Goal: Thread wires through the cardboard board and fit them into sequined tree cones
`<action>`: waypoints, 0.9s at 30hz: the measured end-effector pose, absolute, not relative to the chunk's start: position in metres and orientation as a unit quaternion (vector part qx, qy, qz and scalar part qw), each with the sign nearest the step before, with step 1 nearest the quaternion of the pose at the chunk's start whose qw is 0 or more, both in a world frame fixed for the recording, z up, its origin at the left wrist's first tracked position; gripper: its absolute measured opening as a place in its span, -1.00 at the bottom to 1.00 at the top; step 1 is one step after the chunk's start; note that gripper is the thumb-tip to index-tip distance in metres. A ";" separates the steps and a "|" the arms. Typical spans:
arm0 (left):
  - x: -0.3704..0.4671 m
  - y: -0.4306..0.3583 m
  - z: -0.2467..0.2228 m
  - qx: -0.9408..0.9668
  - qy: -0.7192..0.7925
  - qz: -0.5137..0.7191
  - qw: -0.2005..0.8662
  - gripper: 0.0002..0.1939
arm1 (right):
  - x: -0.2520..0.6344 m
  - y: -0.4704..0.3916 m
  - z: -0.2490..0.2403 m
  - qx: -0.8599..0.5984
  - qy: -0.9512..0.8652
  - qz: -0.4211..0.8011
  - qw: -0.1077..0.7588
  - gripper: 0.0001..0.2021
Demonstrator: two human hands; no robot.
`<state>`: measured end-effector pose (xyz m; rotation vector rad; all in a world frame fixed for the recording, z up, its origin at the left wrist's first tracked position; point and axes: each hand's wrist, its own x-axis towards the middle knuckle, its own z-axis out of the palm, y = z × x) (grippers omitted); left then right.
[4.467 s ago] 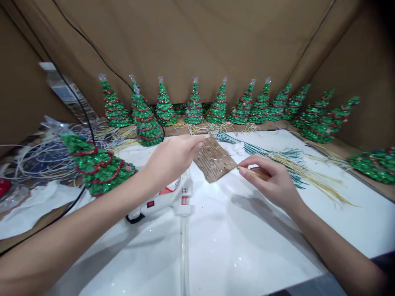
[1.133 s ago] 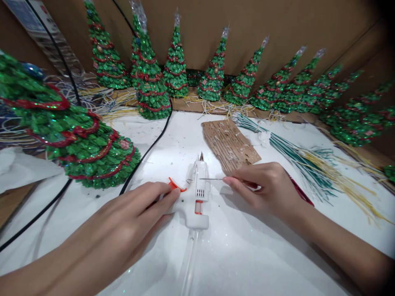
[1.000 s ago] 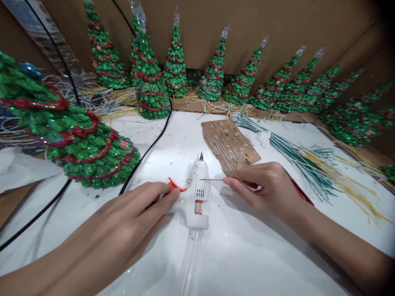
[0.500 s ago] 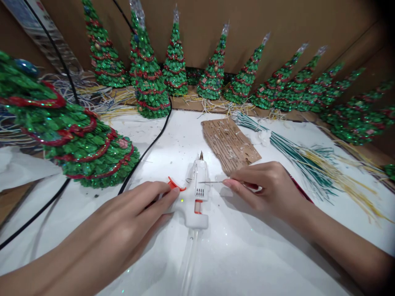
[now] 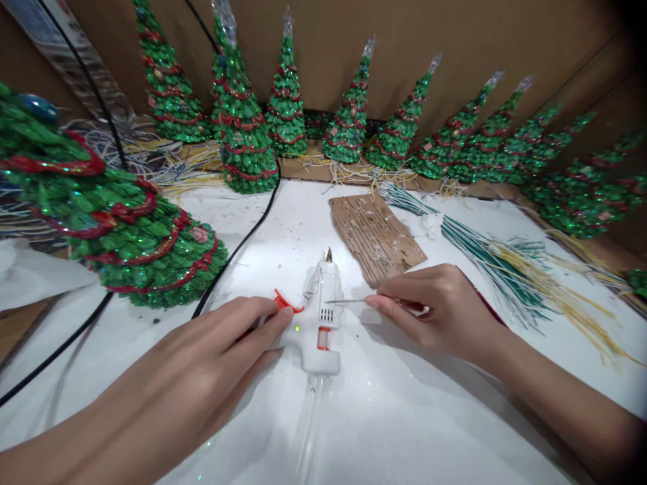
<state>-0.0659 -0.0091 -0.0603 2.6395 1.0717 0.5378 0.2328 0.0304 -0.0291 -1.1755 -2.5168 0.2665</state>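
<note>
A white glue gun (image 5: 328, 289) lies on its side on the white tabletop, its metal nozzle pointing away from me and a clear glue stick (image 5: 314, 417) coming out of its rear. My left hand (image 5: 217, 364) is closed round its handle, with fingertips at the orange trigger (image 5: 289, 303). In my right hand (image 5: 435, 310), finger and thumb pinch a thin pointed metal tool (image 5: 351, 300), whose tip reaches over the gun's body. Whether the tip touches the gun I cannot tell. Most of the tool is hidden in my hand.
A glittery green Christmas tree figure (image 5: 136, 229) leans close on the left, and several more stand along the cardboard wall (image 5: 455, 34). Right of the nozzle lies ridged cardboard (image 5: 379, 236). Green and yellow wires (image 5: 485, 263) lie beyond my right hand. A black cable (image 5: 242, 239) crosses the left side.
</note>
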 end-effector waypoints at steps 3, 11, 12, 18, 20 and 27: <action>-0.066 -0.009 -0.060 0.904 0.368 0.179 0.122 -0.58 | 0.233 0.030 -0.028 -0.414 -0.888 0.099 0.174 -0.59; -0.066 -0.009 -0.060 0.904 0.373 0.174 0.120 -0.57 | 0.231 0.031 -0.025 -0.424 -0.884 0.115 0.162 -0.57; -0.066 -0.009 -0.060 0.903 0.373 0.174 0.120 -0.57 | 0.231 0.031 -0.025 -0.425 -0.883 0.118 0.159 -0.57; -0.065 -0.009 -0.059 0.906 0.368 0.176 0.116 -0.60 | 0.230 0.032 -0.021 -0.438 -0.875 0.143 0.146 -0.54; -0.065 -0.009 -0.058 0.906 0.367 0.178 0.115 -0.61 | 0.229 0.032 -0.022 -0.438 -0.873 0.163 0.141 -0.53; -0.067 -0.008 -0.059 0.909 0.360 0.183 0.106 -0.60 | 0.229 0.030 -0.027 -0.463 -0.817 0.303 0.161 -0.49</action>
